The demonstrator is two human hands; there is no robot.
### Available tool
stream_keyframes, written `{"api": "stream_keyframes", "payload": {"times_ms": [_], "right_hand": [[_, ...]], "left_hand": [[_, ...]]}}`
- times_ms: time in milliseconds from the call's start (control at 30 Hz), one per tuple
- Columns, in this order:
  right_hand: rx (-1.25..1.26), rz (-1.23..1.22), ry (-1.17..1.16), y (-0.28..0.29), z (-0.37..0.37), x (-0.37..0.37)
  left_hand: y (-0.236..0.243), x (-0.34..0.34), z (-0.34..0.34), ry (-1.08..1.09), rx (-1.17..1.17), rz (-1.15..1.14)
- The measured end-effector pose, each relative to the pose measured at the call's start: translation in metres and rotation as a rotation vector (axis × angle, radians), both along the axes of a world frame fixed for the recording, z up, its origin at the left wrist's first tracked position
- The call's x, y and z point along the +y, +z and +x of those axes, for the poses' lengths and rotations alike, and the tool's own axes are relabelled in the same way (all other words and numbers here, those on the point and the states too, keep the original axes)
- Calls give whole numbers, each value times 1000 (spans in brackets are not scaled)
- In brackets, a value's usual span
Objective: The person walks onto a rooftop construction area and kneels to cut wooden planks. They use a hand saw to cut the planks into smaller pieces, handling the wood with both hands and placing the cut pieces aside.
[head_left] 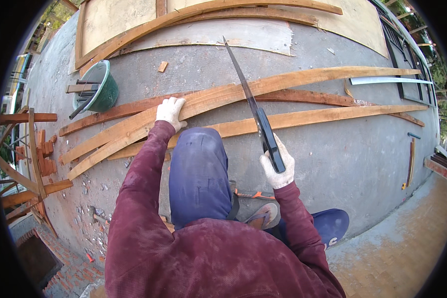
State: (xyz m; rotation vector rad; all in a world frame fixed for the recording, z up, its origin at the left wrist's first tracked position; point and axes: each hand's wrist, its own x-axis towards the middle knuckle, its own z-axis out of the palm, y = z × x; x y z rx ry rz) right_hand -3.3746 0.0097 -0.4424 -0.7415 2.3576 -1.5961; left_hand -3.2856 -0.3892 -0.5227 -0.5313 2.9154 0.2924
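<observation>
My left hand (170, 112), in a white knitted glove, grips a light wooden board (217, 94) lying on the concrete, left of my raised knee. My gloved right hand (279, 165) is closed round the black handle of a handsaw (254, 107), held at the right with its long blade pointing up and away across the boards. A reddish board (313, 99) lies crosswise beneath, and another light board (328, 115) runs nearer to me.
A green bucket (107, 87) holding tools stands at the upper left. Plywood sheets (347, 30) and more timber lie at the back. A timber framework (35, 149) with bricks is on the left. A hammer (99, 216) lies lower left, a metal frame (402, 79) at the right.
</observation>
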Motion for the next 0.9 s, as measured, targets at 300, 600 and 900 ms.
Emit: {"api": "stream_keyframes", "payload": {"times_ms": [300, 600, 900], "right_hand": [[-47, -1, 29, -4, -15, 9], [10, 8, 42, 1, -11, 17], [79, 63, 8, 30, -13, 10]], "left_hand": [[10, -1, -13, -60, -22, -96], [28, 8, 1, -22, -163, 89], [45, 6, 3, 60, 5, 96]]}}
